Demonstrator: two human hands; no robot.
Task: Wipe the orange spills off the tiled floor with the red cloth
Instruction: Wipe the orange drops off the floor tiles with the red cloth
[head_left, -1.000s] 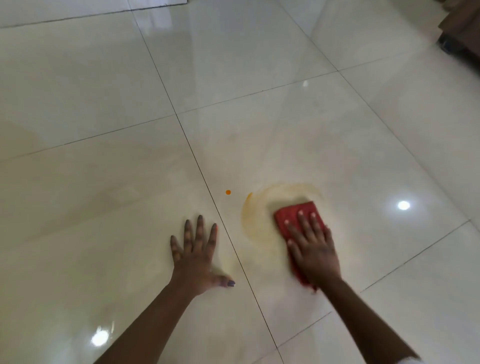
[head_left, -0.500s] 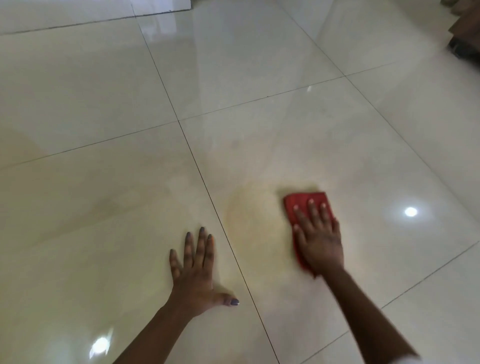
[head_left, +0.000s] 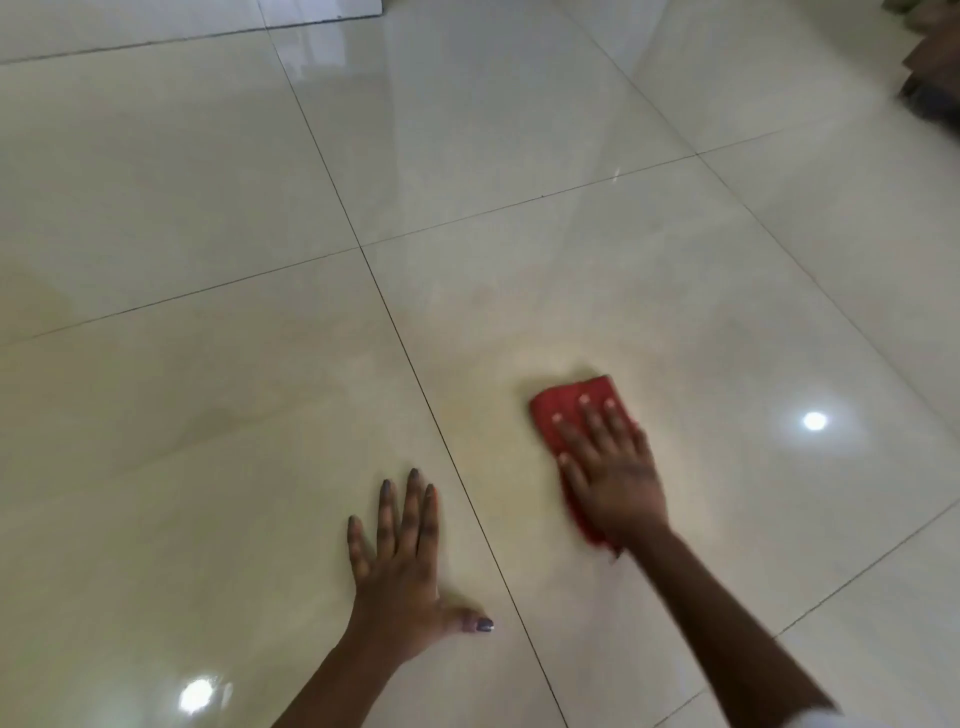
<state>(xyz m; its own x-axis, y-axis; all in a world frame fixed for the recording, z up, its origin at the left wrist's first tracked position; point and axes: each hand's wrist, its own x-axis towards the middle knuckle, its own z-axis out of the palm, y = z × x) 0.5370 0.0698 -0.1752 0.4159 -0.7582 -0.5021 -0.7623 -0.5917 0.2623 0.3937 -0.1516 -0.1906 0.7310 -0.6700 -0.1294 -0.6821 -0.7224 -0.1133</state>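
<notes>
Red cloth (head_left: 569, 415) lies flat on the glossy tiled floor (head_left: 519, 130), just right of the dark grout line (head_left: 415, 384) that runs up between my two hands. My right hand (head_left: 610, 467) is spread over it, palm down; the fingers (head_left: 587, 415) are straight and pressing rather than curled around anything, so the cloth is pinned, not gripped. My left hand (head_left: 400, 561) is planted on the tile just left of the grout line, fingers splayed and empty, thumb reaching almost to the line, bracing my weight.

I judge this to be mid-wipe. I see no clear orange spill; only a faint yellowish haze (head_left: 524, 364) shows on the tile around and above the cloth, between it and the grout line. The picture is a little blurred, so I cannot rule out small drops.

Next I would sweep the cloth through that haze toward the grout line, keeping even pressure, then check the tile left of the line for any leftover film.
</notes>
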